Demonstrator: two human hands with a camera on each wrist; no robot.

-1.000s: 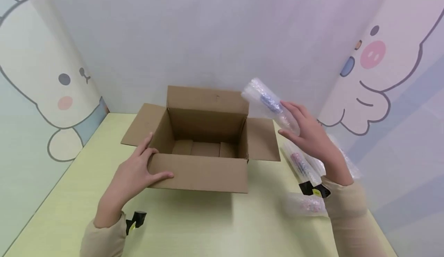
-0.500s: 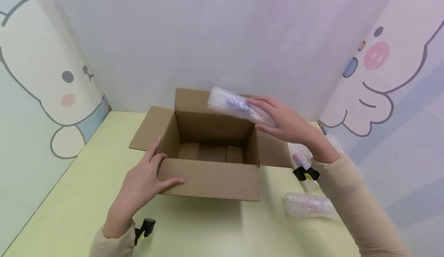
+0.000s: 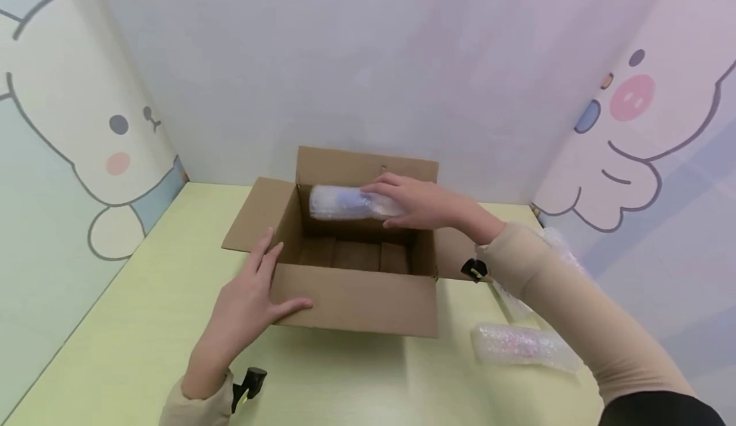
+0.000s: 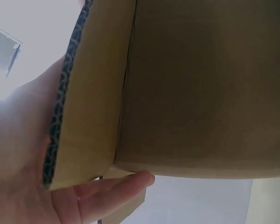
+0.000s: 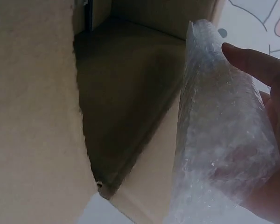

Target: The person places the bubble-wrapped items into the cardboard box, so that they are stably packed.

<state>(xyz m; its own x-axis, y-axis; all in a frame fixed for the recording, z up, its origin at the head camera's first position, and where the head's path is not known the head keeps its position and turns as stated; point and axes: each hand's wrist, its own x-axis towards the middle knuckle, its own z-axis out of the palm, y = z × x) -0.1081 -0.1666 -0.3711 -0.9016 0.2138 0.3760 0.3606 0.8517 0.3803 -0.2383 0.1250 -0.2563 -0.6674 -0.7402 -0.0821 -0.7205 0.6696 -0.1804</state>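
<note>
A cardboard box [image 3: 353, 301] stands with its flaps folded outward. My left hand [image 3: 244, 308] rests at its near left corner, the thumb lying over the front flap; in the left wrist view, fingers [image 4: 116, 196] reach round beneath the cardboard edge. My right hand [image 3: 416, 202] holds a bubble-wrapped roll [image 3: 339, 203] with something blue inside, level above the box's opening toward its back wall. The right wrist view shows the bubble wrap [image 5: 219, 126] between thumb and fingers, beside the opening. What the wrap encloses is blurred.
A second bubble-wrapped roll [image 3: 523, 346], pinkish inside, lies on the pale green table [image 3: 322, 381] to the right. More bubble wrap [image 3: 558, 247] lies behind the right sleeve. A wall stands close behind the box.
My right hand has carried the blue roll leftward and down from beside the box to over its opening, turning it nearly level. My left hand stays at the box corner.
</note>
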